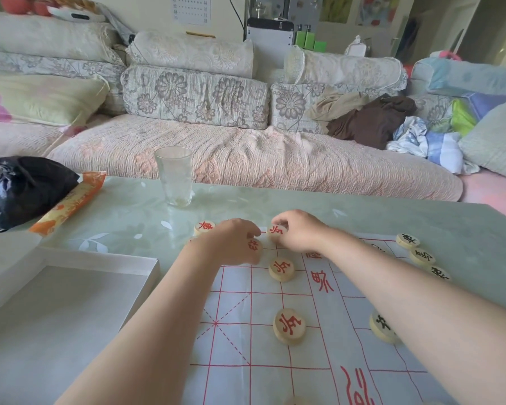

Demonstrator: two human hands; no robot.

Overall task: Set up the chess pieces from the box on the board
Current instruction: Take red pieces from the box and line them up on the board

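A white sheet board [275, 355] with red grid lines lies on the table. My left hand [231, 244] pinches a round wooden piece with a red character [254, 246] at the board's far left corner. My right hand [300, 230] pinches another red-character piece [276, 230] just beyond it. Two more red pieces stand on the board, one at mid height [281, 268] and one nearer to me [289, 325]. A red piece [205, 226] sits past my left hand. Black-character pieces [408, 240] line the right edge. The open white box [70, 287] lies at the left.
An empty drinking glass [174, 178] stands at the table's far edge. A black plastic bag [21, 188] and an orange packet [70, 203] lie at the far left. A sofa with cushions and clothes [368, 118] runs behind the table.
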